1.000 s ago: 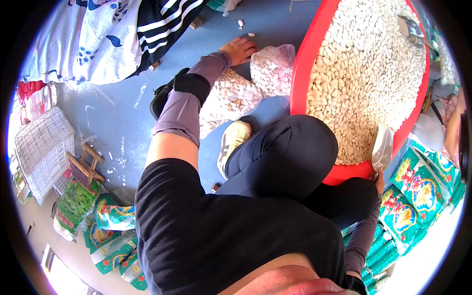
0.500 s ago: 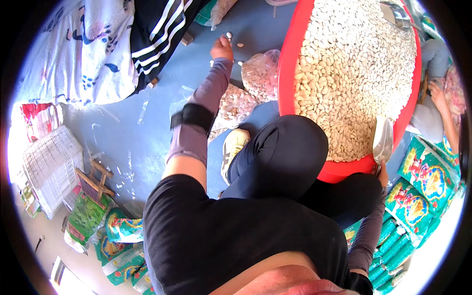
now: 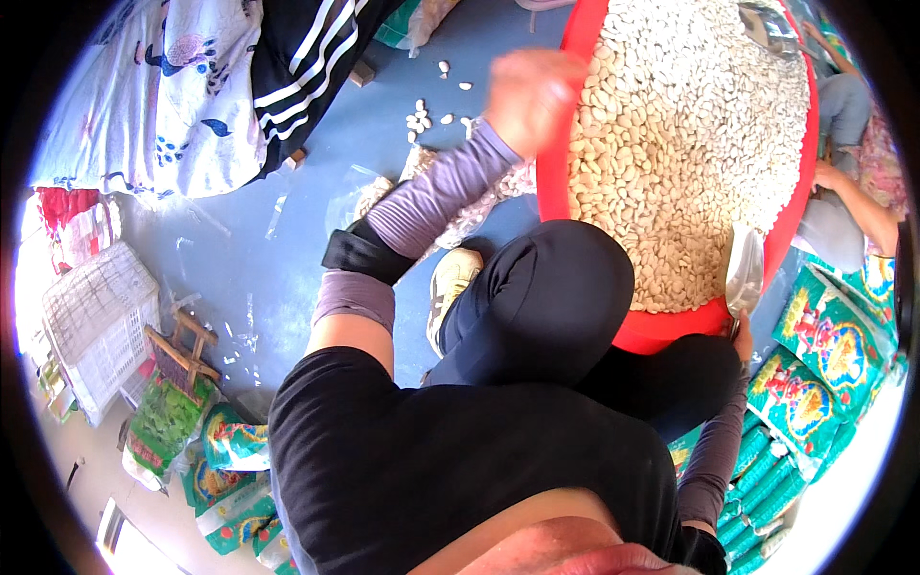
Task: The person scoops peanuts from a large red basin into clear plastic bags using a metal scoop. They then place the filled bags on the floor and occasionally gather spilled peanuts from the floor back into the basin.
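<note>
A big red tub [image 3: 553, 163] full of pale, flat, bean-like pieces [image 3: 661, 172] stands in front of me. My left hand [image 3: 532, 101], smeared by motion, is over the tub's left rim; I cannot make out its fingers or anything in them. Low by the tub's near right rim, my right hand [image 3: 744, 343] grips the handle of a metal scoop [image 3: 745, 268], whose bowl rests against the pieces. Several loose pieces [image 3: 418, 123] lie on the floor left of the tub. Partly behind my left forearm are clear bags of the same pieces [image 3: 465, 225].
A second metal scoop [image 3: 767, 27] lies at the tub's far right. Another person's arm [image 3: 858, 206] reaches in beyond the right rim. Green printed bags [image 3: 815, 383] are stacked at right. A white basket [image 3: 101, 326] and a small wooden stool [image 3: 187, 350] stand at left.
My left hand has swung right from above the floor to the tub's left rim, uncovering loose pieces on the floor. My right hand and its scoop have hardly moved.
</note>
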`<control>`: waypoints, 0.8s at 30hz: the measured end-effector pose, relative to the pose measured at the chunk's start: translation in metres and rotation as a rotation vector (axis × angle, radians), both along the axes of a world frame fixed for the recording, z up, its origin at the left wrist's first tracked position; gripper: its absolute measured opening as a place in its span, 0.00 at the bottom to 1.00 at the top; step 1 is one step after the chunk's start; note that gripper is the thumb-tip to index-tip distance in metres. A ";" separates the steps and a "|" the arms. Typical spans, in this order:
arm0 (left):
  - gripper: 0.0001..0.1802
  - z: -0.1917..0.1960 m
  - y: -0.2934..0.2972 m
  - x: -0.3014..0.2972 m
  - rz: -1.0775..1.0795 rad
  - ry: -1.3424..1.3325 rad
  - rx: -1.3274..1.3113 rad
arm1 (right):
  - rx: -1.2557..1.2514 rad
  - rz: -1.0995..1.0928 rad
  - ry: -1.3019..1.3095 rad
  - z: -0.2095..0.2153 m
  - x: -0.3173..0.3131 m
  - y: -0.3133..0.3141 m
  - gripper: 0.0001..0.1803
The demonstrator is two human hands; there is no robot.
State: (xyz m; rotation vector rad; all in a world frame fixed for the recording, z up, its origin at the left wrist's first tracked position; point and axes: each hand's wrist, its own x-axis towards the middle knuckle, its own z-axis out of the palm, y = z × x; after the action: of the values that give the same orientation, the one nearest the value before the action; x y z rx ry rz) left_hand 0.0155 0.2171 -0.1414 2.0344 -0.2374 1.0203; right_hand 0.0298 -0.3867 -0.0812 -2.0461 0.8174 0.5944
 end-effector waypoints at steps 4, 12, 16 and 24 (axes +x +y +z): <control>0.13 -0.109 0.094 -0.003 0.385 0.295 -0.059 | 0.049 -0.062 0.001 -0.004 -0.001 0.000 0.27; 0.27 -0.207 0.115 -0.047 0.042 0.757 0.505 | 0.080 -0.100 -0.030 -0.005 -0.003 -0.002 0.24; 0.28 -0.171 0.100 -0.079 -0.112 0.754 0.646 | 0.084 -0.064 -0.007 -0.009 -0.002 -0.014 0.24; 0.18 -0.185 0.090 -0.076 -0.124 0.783 0.437 | -0.061 0.184 -0.118 -0.001 -0.005 -0.003 0.25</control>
State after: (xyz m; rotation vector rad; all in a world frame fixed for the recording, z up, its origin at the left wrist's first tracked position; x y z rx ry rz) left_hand -0.0601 0.3075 -0.3262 2.6065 -0.1693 0.0379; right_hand 0.0248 -0.3895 -0.0820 -2.2053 0.5891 0.5494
